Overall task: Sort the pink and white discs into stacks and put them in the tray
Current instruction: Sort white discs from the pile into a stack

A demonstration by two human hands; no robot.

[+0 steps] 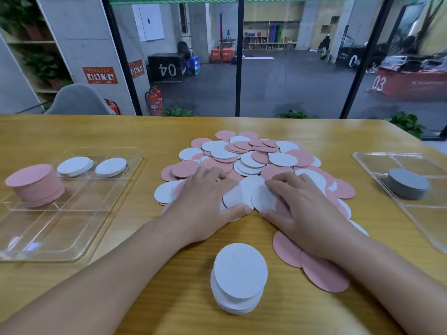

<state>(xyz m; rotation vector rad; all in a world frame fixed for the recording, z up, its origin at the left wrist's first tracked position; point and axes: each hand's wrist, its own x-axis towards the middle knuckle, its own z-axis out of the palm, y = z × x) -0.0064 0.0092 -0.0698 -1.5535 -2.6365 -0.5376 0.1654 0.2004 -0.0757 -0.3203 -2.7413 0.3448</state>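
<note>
**Discs partly sorted, big pile still waiting**

Discs (254,163) are mostly lying mixed mid-table. A pink stack (36,184) and two white stacks (75,166) are sitting in the left tray (48,247); another white stack (239,279) is waiting outside. Left hand (205,201) and right hand (304,209) are pressing spread fingers onto white discs. Palms are hiding whatever lies beneath; the right tray (387,157) is running off frame.

left hand (205,204) + right hand (307,213) flat on mixed disc pile (254,158) | white stack (239,276) near | pink stack (36,184) in left tray (72,238)
</note>
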